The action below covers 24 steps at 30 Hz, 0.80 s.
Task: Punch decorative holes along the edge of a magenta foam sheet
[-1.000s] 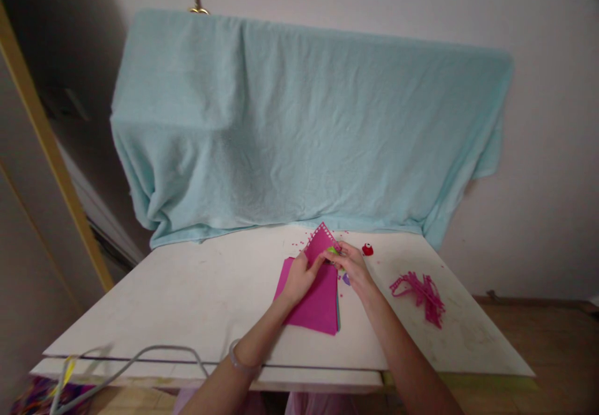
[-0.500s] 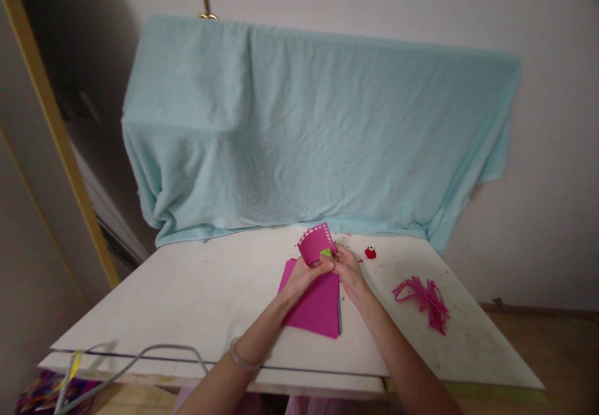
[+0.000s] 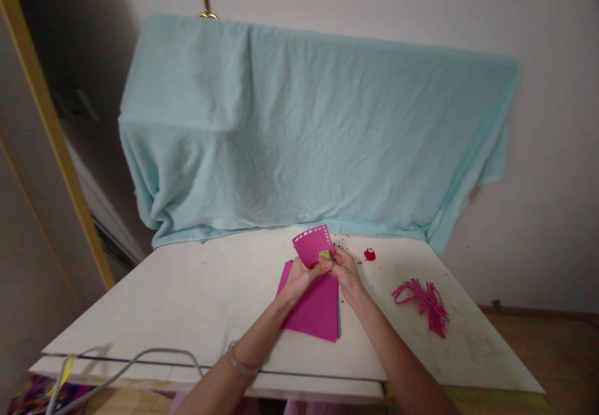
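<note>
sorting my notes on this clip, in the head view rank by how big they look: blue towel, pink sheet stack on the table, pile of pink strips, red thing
1. blue towel
2. pink sheet stack
3. pile of pink strips
4. red thing, smallest, though it lies farther from the camera.

We note both our forearms are bare, with no sleeves in view. Our left hand and right hand wear no gloves. A thin clear bangle circles our left wrist.
</note>
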Each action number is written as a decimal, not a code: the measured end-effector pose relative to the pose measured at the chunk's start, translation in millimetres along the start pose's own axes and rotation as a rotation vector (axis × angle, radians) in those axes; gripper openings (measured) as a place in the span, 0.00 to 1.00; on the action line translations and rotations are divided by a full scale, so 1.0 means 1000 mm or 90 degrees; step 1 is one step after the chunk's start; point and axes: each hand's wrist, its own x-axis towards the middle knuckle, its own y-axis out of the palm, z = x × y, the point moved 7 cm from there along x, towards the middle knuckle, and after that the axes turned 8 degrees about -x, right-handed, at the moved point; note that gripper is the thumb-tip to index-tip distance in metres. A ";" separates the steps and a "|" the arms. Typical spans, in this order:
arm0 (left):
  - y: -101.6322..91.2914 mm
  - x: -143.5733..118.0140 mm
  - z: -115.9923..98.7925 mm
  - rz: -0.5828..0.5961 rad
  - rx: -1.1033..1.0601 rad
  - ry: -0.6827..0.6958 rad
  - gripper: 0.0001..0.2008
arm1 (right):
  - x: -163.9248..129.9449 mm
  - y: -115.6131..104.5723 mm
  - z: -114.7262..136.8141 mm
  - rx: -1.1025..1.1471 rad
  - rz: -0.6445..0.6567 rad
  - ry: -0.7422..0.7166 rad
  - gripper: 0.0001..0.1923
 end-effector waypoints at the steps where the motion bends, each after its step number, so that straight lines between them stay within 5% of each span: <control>1: 0.000 0.000 -0.001 -0.005 -0.001 0.003 0.24 | 0.000 0.000 0.000 0.004 -0.001 0.005 0.15; 14: 0.007 -0.001 -0.005 0.073 0.068 -0.026 0.23 | -0.005 0.005 0.002 0.005 -0.010 0.066 0.16; 24: 0.003 0.000 -0.001 0.044 0.014 0.007 0.24 | -0.003 0.004 -0.005 0.019 -0.025 0.019 0.15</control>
